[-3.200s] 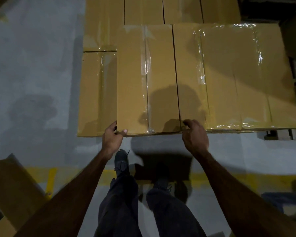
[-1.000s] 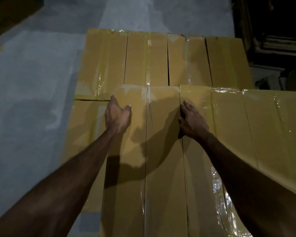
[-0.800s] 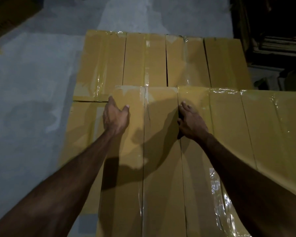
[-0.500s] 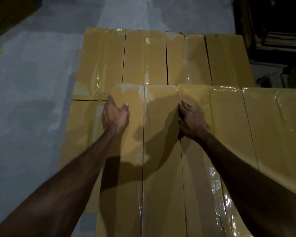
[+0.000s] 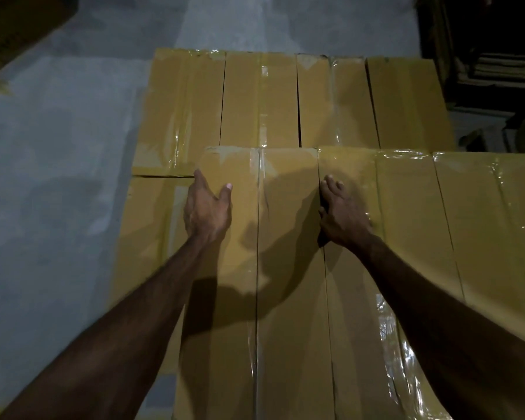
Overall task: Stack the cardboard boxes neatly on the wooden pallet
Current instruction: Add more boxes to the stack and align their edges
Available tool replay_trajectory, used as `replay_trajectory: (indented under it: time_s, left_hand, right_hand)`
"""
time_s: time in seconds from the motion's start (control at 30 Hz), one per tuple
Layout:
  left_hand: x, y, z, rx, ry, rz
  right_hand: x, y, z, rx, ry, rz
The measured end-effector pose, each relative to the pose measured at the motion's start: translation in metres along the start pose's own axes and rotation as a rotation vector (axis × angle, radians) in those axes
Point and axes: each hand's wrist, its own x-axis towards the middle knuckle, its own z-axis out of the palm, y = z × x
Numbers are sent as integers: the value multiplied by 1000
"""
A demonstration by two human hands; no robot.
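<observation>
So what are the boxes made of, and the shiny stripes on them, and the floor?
The boxes look like plain brown cardboard, matte with sharp folded edges. The stripes seem to be clear plastic tape, since they glint and wrinkle. The floor looks like grey concrete, dull and blotchy.

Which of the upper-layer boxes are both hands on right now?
The leftmost upper box: left hand at its left edge, right hand along its right seam. The wrapped boxes to its right are untouched.
</observation>
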Motion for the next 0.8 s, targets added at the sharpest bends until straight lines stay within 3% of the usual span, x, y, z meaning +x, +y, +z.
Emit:
replay_trajectory:
  time_s: [0.8]
  left_hand:
    - [-214, -105, -48, -107, -166, -83]
  right_hand:
    - [-187, 3, 64, -13, -76, -64]
